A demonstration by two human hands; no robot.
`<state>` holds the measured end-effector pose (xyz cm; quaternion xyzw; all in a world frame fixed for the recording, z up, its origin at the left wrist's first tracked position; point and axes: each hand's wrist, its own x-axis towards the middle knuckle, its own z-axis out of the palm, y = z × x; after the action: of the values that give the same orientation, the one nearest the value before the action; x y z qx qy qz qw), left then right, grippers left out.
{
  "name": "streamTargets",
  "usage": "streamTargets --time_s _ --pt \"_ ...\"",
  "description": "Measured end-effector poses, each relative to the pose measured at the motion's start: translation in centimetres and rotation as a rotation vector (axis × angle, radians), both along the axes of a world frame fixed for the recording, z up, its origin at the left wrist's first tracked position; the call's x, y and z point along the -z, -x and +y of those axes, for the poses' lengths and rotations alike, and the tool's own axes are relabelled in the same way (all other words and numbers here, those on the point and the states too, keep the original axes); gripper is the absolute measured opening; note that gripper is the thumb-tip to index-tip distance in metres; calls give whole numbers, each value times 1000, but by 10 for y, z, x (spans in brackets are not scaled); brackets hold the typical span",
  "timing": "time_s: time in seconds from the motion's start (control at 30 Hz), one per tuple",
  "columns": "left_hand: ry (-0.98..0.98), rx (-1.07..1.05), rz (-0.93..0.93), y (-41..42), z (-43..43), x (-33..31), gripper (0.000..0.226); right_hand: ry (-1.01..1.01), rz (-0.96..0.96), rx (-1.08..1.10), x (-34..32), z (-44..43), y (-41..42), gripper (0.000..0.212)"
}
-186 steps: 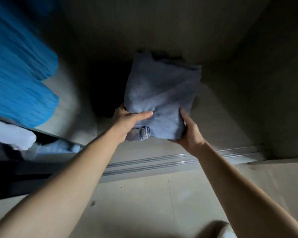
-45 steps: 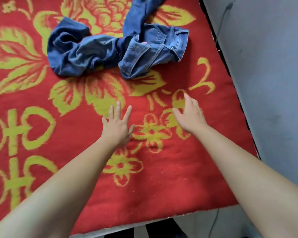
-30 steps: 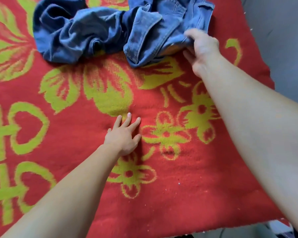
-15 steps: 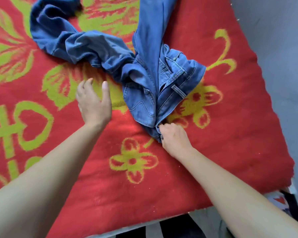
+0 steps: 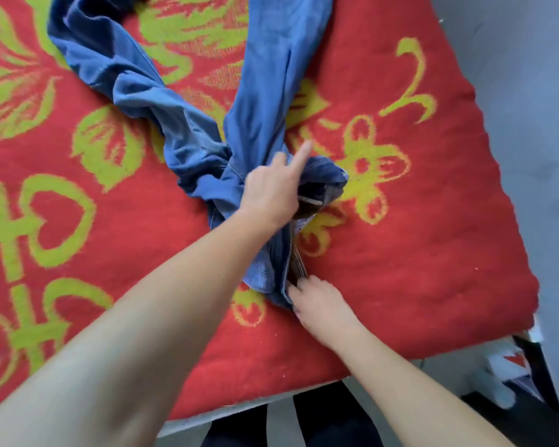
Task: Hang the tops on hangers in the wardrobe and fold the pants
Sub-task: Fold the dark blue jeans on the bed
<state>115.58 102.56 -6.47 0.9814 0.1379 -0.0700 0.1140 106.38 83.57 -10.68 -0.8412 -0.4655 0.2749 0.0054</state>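
Observation:
A pair of blue jeans [image 5: 265, 101] lies crumpled on the red blanket with yellow-green flowers [image 5: 417, 253]. One leg runs straight up to the top edge, the other twists off to the upper left. My right hand [image 5: 320, 304] pinches the near end of the waistband close to the blanket's front edge. My left hand [image 5: 275, 188] lies across the waist part of the jeans with its forefinger stretched out; its other fingers are hidden behind the hand. The image is blurred around the left hand.
The blanket covers a bed whose front edge [image 5: 271, 401] runs along the bottom. A grey wall [image 5: 530, 124] stands close along the right side. A dark gap with some white and red items [image 5: 510, 366] shows at the lower right corner.
My left hand has moved right from the bare blanket onto the waist of the jeans. My right hand keeps its pinch on the waistband, and the jeans are stretched out longer toward me.

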Motion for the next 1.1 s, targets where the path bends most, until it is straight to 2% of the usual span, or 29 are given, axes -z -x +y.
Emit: streamTargets --time_s 0.1,0.17,0.27,0.33,0.4,0.47,0.53,0.63,0.7,0.83,0.9,1.0,1.03,1.1 --pt "190 -196 -131 24 32 -11 69 120 135 185 4 -15 -18 61" --pt "251 -322 -216 44 51 -24 68 88 110 224 0 -14 -28 68" --pt "141 -511 -218 87 80 -52 78 15 43 192 -18 10 -37 64" --pt "52 -517 -182 120 98 -73 81 3 41 166 -35 31 -37 65" --pt "2 -373 -155 153 104 -93 68 11 211 169 -59 51 -34 67" --pt "-57 -265 -102 185 101 -113 44 23 455 180 -87 62 -26 59" --pt "-114 -284 15 216 93 -134 25 60 587 179 -114 59 -13 42" --pt "-91 -424 196 256 79 -166 15 81 630 238 -146 36 4 29" --pt "-109 -516 285 276 76 -191 17 80 580 223 -171 23 11 34" --pt "-239 -603 354 299 77 -249 62 82 357 275 -233 1 13 72" --pt "-226 -681 304 301 74 -283 79 10 238 366 -271 -8 7 77" --pt "-122 -771 110 302 74 -340 74 -94 47 403 -335 -11 8 86" --pt "-91 -771 44 305 75 -360 68 -105 -32 422 -356 -10 14 96" --pt "-42 -717 -56 319 77 -394 57 -70 -144 504 -393 -10 31 129"
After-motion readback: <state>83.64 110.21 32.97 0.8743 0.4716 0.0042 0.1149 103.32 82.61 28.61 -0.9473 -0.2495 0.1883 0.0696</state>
